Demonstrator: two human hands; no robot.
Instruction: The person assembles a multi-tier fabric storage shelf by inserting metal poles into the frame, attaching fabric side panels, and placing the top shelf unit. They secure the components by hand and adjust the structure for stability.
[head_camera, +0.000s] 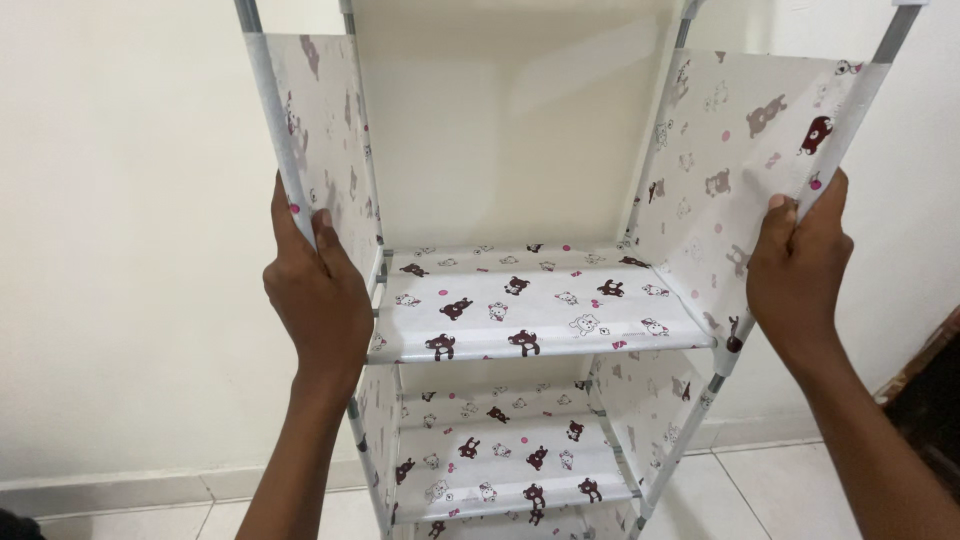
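Left hand (318, 290) at 9 o'clock clasps the rack (540, 315) by its front-left post; right hand (797, 270) at 3 o'clock grips the front-right post. Rack stands centre, apparently on floor tiles (770, 490).

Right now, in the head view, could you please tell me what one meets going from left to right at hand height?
Wall → left hand → left side panel → upper shelf → right side panel → right hand.
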